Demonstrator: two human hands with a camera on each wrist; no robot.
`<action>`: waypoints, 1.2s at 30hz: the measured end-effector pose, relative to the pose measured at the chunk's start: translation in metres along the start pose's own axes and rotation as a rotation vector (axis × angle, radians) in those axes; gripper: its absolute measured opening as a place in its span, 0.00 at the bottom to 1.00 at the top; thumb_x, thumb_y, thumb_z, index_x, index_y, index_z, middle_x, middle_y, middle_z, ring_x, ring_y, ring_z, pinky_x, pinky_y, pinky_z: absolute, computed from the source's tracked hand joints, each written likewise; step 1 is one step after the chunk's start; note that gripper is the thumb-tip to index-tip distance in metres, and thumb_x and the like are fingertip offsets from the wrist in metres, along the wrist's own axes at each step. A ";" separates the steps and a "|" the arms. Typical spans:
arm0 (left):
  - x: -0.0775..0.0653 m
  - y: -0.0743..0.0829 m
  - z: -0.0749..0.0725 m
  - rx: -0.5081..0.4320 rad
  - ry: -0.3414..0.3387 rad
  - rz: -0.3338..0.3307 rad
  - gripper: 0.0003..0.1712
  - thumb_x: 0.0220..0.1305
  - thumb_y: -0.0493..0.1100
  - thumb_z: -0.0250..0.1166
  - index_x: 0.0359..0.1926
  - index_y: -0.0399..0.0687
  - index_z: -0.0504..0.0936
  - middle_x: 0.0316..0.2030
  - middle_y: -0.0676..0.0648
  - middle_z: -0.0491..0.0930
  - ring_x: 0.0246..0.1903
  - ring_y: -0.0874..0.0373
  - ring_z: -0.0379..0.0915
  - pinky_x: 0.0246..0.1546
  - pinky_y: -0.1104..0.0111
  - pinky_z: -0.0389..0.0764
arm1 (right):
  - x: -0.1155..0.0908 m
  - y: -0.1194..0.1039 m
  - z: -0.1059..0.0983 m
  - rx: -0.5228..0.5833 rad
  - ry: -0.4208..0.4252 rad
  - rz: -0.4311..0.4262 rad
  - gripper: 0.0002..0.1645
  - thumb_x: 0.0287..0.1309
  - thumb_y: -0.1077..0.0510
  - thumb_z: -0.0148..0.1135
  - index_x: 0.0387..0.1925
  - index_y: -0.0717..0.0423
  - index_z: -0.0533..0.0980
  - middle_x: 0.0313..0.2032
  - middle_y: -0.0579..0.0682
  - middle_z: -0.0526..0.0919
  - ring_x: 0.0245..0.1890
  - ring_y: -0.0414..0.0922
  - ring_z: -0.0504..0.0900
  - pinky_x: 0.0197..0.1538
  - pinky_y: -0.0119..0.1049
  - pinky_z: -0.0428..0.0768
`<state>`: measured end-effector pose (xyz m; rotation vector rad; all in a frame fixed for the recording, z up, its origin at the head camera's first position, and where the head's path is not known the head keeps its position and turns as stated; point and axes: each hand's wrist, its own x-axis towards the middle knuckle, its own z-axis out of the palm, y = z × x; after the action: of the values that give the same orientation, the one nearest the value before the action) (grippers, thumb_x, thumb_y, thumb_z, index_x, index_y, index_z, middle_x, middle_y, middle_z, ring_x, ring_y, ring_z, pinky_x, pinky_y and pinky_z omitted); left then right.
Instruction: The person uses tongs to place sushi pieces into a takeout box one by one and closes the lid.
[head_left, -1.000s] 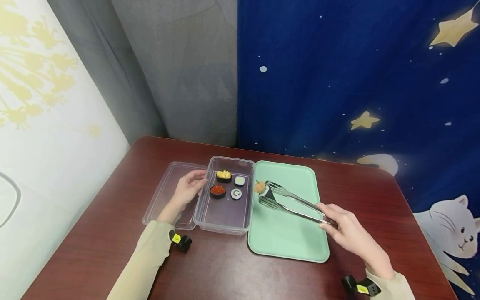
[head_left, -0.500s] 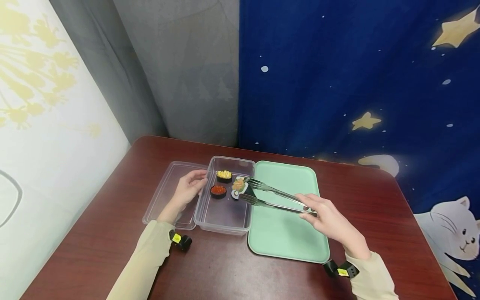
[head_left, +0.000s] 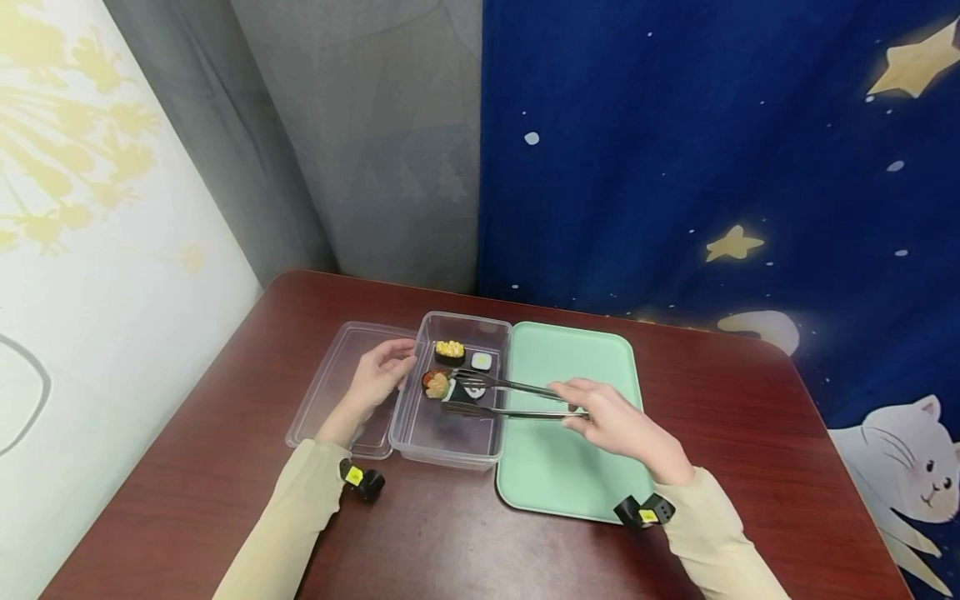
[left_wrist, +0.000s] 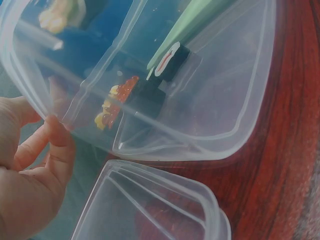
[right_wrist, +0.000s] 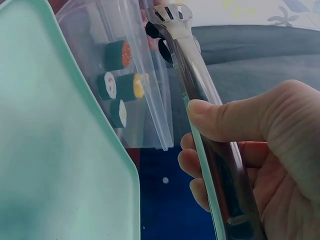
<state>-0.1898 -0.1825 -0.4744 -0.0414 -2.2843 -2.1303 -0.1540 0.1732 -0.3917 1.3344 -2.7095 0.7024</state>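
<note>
My right hand [head_left: 611, 417] grips metal serving tongs [head_left: 525, 388], thumb and fingers around their arms. Between the tong heads is a cone-shaped sushi hand roll [head_left: 438, 385] with orange filling and dark seaweed, held over the clear plastic container [head_left: 442, 442]. A roe sushi [left_wrist: 125, 97] and a round sushi roll [head_left: 476, 390] are partly covered in the head view. Farther back are a corn-topped sushi [head_left: 449, 351] and a small white roll [head_left: 482, 361]. My left hand [head_left: 378, 375] pinches the container's left rim.
A clear lid [head_left: 337, 375] lies on the brown table [head_left: 420, 533], left of the container and partly beneath my left hand. The light green tray [head_left: 570, 475] adjoins the container's right side. Curtains [head_left: 675, 167] hang behind the table.
My right hand has moved left with the tongs, carrying the hand roll from above the tray to over the container's roe sushi. My left hand has stayed at the rim.
</note>
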 end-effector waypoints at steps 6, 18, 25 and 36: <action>0.001 0.000 0.000 0.006 -0.003 -0.007 0.20 0.63 0.30 0.57 0.56 0.28 0.70 0.48 0.28 0.73 0.20 0.67 0.67 0.20 0.76 0.69 | 0.014 -0.001 0.003 -0.016 -0.074 -0.011 0.26 0.49 0.68 0.67 0.53 0.66 0.73 0.43 0.55 0.80 0.34 0.47 0.78 0.37 0.35 0.77; -0.001 0.003 0.001 0.016 -0.008 -0.003 0.20 0.64 0.31 0.57 0.56 0.28 0.70 0.48 0.28 0.73 0.19 0.67 0.65 0.19 0.76 0.69 | 0.039 -0.009 -0.003 -0.058 -0.204 -0.024 0.24 0.49 0.69 0.66 0.51 0.68 0.75 0.35 0.53 0.79 0.29 0.42 0.73 0.33 0.33 0.74; -0.001 0.003 0.000 0.022 -0.007 -0.012 0.20 0.64 0.31 0.57 0.56 0.28 0.70 0.48 0.28 0.73 0.19 0.67 0.65 0.19 0.76 0.69 | 0.055 -0.013 -0.007 -0.135 -0.279 -0.024 0.19 0.46 0.69 0.67 0.43 0.60 0.76 0.29 0.49 0.76 0.29 0.44 0.76 0.31 0.33 0.75; 0.000 0.002 0.001 0.022 -0.002 0.002 0.20 0.63 0.30 0.57 0.56 0.27 0.70 0.48 0.28 0.73 0.19 0.67 0.65 0.19 0.76 0.69 | 0.075 -0.024 -0.009 -0.239 -0.373 -0.009 0.15 0.45 0.70 0.66 0.39 0.61 0.78 0.29 0.53 0.78 0.30 0.46 0.78 0.32 0.35 0.76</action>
<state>-0.1897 -0.1819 -0.4730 -0.0452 -2.3080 -2.1043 -0.1844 0.1087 -0.3569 1.5445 -2.9377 0.1252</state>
